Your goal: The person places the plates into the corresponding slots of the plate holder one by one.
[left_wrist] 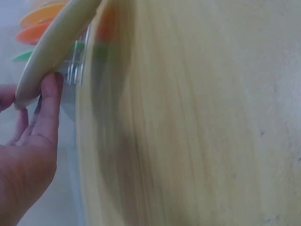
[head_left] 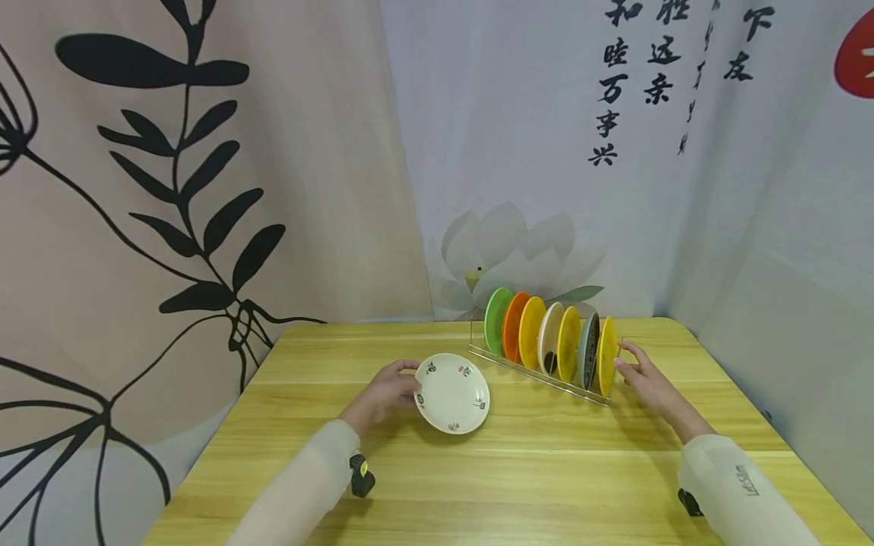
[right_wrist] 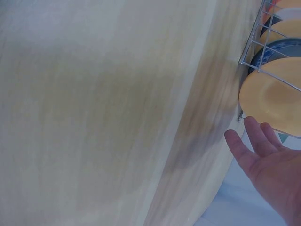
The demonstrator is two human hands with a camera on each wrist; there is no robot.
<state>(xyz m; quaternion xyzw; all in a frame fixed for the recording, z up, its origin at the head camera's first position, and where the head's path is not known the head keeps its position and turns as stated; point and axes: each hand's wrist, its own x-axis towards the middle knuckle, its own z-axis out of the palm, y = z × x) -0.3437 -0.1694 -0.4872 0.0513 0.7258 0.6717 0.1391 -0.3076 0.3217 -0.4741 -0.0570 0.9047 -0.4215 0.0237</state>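
Observation:
My left hand [head_left: 391,390] pinches a white plate [head_left: 452,394] by its left rim, and the plate's face with small flower motifs is tilted toward me above the table. From the left wrist view the plate [left_wrist: 51,49] appears edge-on, thumb on one side and fingers on the other. A wire dish rack [head_left: 539,377] at the back right holds several upright plates: green, orange, yellow, white and blue-grey. At its right end stands a yellow plate [head_left: 606,356]. Beside that plate, my right hand [head_left: 645,383] has its fingers loosely extended; the right wrist view shows the fingertips [right_wrist: 249,121] close to the rim.
Under everything is a wood-grain table [head_left: 546,470]. A cloth backdrop [head_left: 328,152] printed with plants and writing hangs behind its far edge, and more cloth runs along the right side. Black wrist cameras [head_left: 360,476] sit at both sleeves.

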